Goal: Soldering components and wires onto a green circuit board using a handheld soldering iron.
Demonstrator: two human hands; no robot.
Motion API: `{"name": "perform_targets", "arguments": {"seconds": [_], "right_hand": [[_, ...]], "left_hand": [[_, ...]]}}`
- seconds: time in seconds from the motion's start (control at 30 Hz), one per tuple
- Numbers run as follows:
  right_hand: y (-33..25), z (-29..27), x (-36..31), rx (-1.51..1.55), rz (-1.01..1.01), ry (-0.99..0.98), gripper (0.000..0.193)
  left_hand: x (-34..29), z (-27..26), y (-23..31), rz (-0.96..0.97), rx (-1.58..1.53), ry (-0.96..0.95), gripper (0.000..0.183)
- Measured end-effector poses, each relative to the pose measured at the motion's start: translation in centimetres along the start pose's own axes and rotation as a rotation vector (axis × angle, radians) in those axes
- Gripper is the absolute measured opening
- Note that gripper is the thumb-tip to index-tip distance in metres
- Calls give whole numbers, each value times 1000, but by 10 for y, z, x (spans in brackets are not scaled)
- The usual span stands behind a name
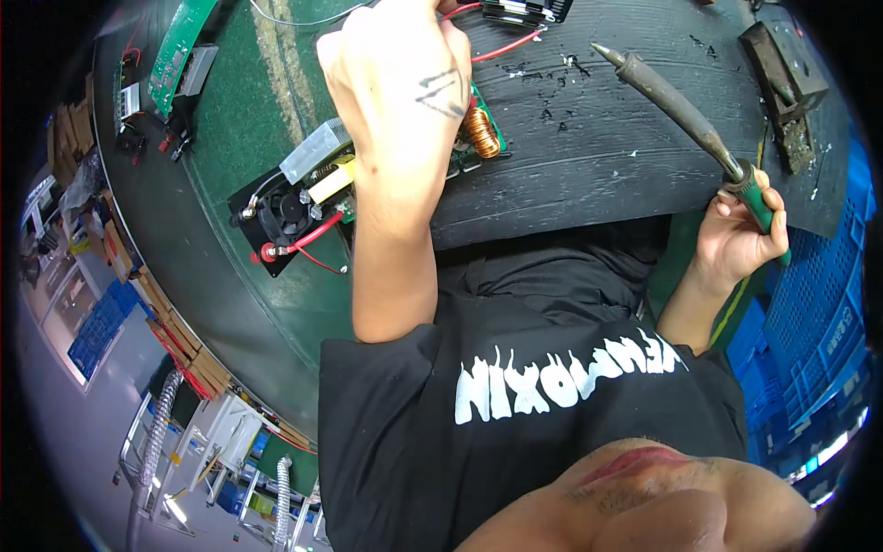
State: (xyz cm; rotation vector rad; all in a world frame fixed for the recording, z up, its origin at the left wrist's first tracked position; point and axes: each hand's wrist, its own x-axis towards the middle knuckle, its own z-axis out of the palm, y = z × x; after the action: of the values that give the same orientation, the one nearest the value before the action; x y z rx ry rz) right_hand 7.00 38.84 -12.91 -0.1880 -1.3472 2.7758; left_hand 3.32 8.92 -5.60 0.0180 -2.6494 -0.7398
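In my right hand (736,235), at the right, is a soldering iron (676,110), gripped by its green handle. Its long grey barrel slants up and left over the dark mat, and the pointed tip touches nothing. My left hand (395,83) is closed over a circuit board assembly (331,179), its knuckles bent. Its fingertips are hidden at the upper edge, so what they pinch cannot be seen. On the assembly are a black fan (283,212), a copper coil (482,133), a grey heat sink (315,150) and a thick red wire (317,232).
Black scraps lie on the dark mat (589,166). A metal soldering stand (782,74) sits at the far right. Another green board (179,55) is at the far left, across a black belt (175,239). Blue crates (809,304) stand at my right. A black part with a red wire (524,9) lies at the top.
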Motion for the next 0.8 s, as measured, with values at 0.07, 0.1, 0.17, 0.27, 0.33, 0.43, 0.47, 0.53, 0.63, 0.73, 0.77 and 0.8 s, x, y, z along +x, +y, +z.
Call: {"name": "perform_targets", "arguments": {"seconds": [0.07, 0.1, 0.17, 0.27, 0.33, 0.43, 0.47, 0.53, 0.63, 0.73, 0.77, 0.8], "right_hand": [[4, 1, 0, 15, 2, 8, 32], [6, 1, 0, 25, 3, 14, 32], [5, 3, 0, 21, 5, -2, 32], [3, 1, 0, 16, 10, -5, 32], [2, 1, 0, 21, 14, 3, 32], [2, 2, 0, 22, 8, 25, 32], [2, 2, 0, 23, 7, 29, 32], [2, 3, 0, 24, 7, 32, 31], [3, 5, 1, 24, 8, 29, 31], [3, 4, 1, 6, 19, 15, 31], [3, 4, 1, 1, 6, 36, 31], [2, 3, 1, -3, -7, 57, 31]], "left_hand": [[-2, 0, -2, -15, -6, -56, 12], [-4, 1, 0, -50, -62, 17, 12], [-6, 3, 2, -83, -126, 91, 12], [-7, 10, 2, -268, -222, 49, 10], [-8, 13, 2, -455, -264, -22, 8], [-14, 15, -8, -470, -344, -36, 9], [-19, 18, -12, -471, -345, -37, 9], [-29, 24, -19, -481, -415, -22, 16], [-34, 26, -27, -379, -347, 51, 11], [-36, 25, -31, -390, -372, 71, 10], [-35, 26, -32, -376, -322, 89, 9], [-35, 28, -32, -329, -261, 100, 9]]}}
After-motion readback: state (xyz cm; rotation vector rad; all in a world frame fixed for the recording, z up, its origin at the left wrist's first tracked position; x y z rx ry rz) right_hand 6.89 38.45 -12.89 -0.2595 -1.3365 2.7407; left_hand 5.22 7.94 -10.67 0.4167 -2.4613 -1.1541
